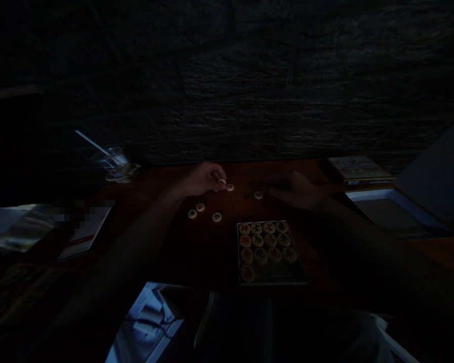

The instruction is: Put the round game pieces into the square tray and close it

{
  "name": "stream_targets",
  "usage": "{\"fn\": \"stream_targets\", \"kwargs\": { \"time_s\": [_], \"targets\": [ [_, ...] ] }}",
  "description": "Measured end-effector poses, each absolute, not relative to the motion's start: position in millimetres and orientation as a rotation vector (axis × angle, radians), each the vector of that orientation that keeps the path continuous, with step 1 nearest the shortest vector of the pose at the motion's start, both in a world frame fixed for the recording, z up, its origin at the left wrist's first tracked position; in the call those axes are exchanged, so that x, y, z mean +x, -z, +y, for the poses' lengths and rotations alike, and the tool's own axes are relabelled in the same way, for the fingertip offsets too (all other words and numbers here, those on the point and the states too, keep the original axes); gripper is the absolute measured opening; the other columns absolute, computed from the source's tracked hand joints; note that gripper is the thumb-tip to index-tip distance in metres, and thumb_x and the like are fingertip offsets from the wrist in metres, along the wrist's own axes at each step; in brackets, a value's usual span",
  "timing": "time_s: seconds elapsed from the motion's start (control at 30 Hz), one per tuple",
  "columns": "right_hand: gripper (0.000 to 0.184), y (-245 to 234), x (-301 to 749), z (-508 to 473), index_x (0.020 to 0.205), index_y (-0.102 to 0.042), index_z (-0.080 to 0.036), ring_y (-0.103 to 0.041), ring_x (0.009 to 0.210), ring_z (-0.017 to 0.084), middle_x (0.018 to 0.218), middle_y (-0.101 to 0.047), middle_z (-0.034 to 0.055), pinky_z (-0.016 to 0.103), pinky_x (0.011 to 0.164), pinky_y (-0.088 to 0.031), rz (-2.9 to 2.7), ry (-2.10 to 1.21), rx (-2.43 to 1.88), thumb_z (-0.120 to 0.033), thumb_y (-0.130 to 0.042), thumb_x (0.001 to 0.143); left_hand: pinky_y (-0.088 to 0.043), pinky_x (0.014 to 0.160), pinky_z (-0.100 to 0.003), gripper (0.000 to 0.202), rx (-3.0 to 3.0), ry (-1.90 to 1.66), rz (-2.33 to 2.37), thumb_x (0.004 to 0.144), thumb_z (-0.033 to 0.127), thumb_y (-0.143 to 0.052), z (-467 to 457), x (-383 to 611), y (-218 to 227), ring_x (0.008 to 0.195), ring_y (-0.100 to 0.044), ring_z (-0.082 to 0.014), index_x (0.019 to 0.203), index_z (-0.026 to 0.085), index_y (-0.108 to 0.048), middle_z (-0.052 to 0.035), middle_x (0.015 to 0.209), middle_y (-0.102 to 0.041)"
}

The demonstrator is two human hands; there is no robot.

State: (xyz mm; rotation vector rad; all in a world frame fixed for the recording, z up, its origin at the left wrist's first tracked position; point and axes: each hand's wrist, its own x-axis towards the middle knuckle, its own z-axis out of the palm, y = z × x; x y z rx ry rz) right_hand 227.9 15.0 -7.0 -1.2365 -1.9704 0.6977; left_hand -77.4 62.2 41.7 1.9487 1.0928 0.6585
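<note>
In the dim head view my left hand (205, 179) is closed, pinching a round Chinese chess piece (222, 181) between thumb and fingers. Just right of those fingertips lies a chess piece with a red mark (230, 187). My right hand (294, 189) hovers low over the table, its dark fingers apart and pointing left. Nearest to it is another chess piece (258, 195), left of the thumb and seemingly untouched. Three loose pieces lie closer to me, including one with a dark character (217, 217). A shallow square tray (276, 275) holds several red and black pieces in rows.
At the back left stands a clear cup with a straw (117, 159). Booklets (87, 229) lie on the left. An open box (386, 209) and a flat patterned box (359, 168) sit at right. Behind the wooden table (208, 252) rises a dark stone wall (242, 91).
</note>
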Motion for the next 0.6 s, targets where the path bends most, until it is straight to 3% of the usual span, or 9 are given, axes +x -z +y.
{"fn": "stream_targets", "kwargs": {
  "time_s": [0.17, 0.3, 0.4, 0.47, 0.6],
  "targets": [
    [0.024, 4, 217, 11, 0.102, -0.085, -0.021, -0.079, 0.093, 0.024, 0.105, -0.085, 0.0058, 0.036, 0.087, -0.058, -1.878, -0.703, -1.137, -0.038, -0.071, 0.092, -0.055, 0.064, -0.026, 0.027, 1.868, -0.812, 1.006, 0.075, 0.025, -0.087, 47, -34, -46, 0.069, -0.072, -0.015, 0.101, 0.017, -0.083, -0.0087, 0.087, -0.082],
    [0.043, 0, 210, 6, 0.097, -0.084, -0.017, -0.073, 0.075, 0.019, 0.089, -0.083, 0.0061, 0.029, 0.069, -0.053, -1.786, -0.838, -1.071, -0.058, -0.068, 0.093, -0.058, 0.074, -0.027, 0.035, 1.829, -0.874, 0.951, 0.077, 0.029, -0.088, 39, -10, -30, 0.088, -0.077, -0.0185, 0.11, 0.018, -0.084, -0.011, 0.105, -0.084],
    [0.055, -2, 206, 2, 0.089, -0.081, -0.015, -0.066, 0.065, 0.016, 0.077, -0.079, 0.0065, 0.027, 0.059, -0.048, -1.786, -0.917, -1.058, -0.069, -0.071, 0.088, -0.06, 0.086, -0.031, 0.043, 1.77, -0.947, 0.879, 0.072, 0.03, -0.093, 35, -3, -16, 0.094, -0.078, -0.021, 0.111, 0.016, -0.083, -0.011, 0.106, -0.084],
    [0.056, -2, 204, -1, 0.084, -0.08, -0.015, -0.065, 0.063, 0.014, 0.075, -0.078, 0.0065, 0.026, 0.058, -0.048, -1.763, -0.948, -1.064, -0.07, -0.076, 0.084, -0.061, 0.085, -0.032, 0.045, 1.734, -0.986, 0.867, 0.069, 0.029, -0.094, 33, -2, -10, 0.091, -0.079, -0.0214, 0.11, 0.015, -0.082, -0.0105, 0.1, -0.084],
    [0.054, -4, 201, -6, 0.086, -0.081, -0.015, -0.064, 0.059, 0.013, 0.074, -0.078, 0.0066, 0.025, 0.055, -0.049, -1.642, -1.0, -1.065, -0.068, -0.084, 0.078, -0.063, 0.081, -0.031, 0.03, 1.707, -1.041, 0.819, 0.07, 0.025, -0.093, 30, -4, -5, 0.085, -0.079, -0.0203, 0.096, 0.015, -0.082, -0.0099, 0.094, -0.083]
  ]
}}
